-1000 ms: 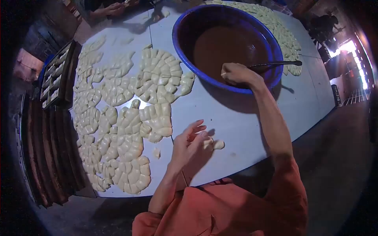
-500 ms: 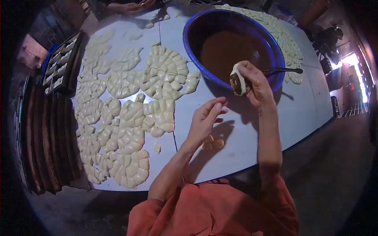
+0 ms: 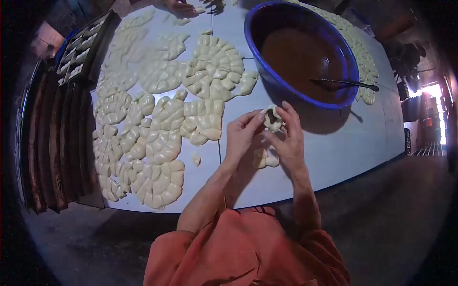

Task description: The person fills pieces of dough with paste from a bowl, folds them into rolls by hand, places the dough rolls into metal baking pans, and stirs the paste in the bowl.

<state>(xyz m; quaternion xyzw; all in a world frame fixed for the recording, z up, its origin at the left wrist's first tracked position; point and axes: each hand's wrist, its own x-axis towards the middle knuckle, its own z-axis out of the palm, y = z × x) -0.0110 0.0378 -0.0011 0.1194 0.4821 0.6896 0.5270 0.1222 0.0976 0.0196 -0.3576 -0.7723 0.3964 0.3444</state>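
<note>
Between my two hands is a piece of dough (image 3: 274, 118) with brown filling showing in its middle, its pale edge gathered partly around the filling. My left hand (image 3: 242, 136) pinches the dough's left edge between thumb and fingers. On the other side, my right hand (image 3: 289, 136) grips it with curled fingers. Beneath the hands lie a few small dough pieces (image 3: 265, 158), partly hidden by them. Just beyond stands a blue basin (image 3: 350, 66) of brown filling (image 3: 298, 55), with a dark-handled spoon (image 3: 353, 83) resting in it.
Many joined dough pieces (image 3: 162, 119) cover the left of the white table (image 3: 353, 148); more dough (image 3: 366, 71) lies behind the basin. A tray of pale pieces (image 3: 83, 47) and stacked boards (image 3: 55, 143) stand at the left. Another person's hands (image 3: 183, 6) work at the far edge.
My right hand has come down and left from near the basin with the filled dough, and my left hand now holds it too. The view has shifted, and the spoon sits lower in the basin.
</note>
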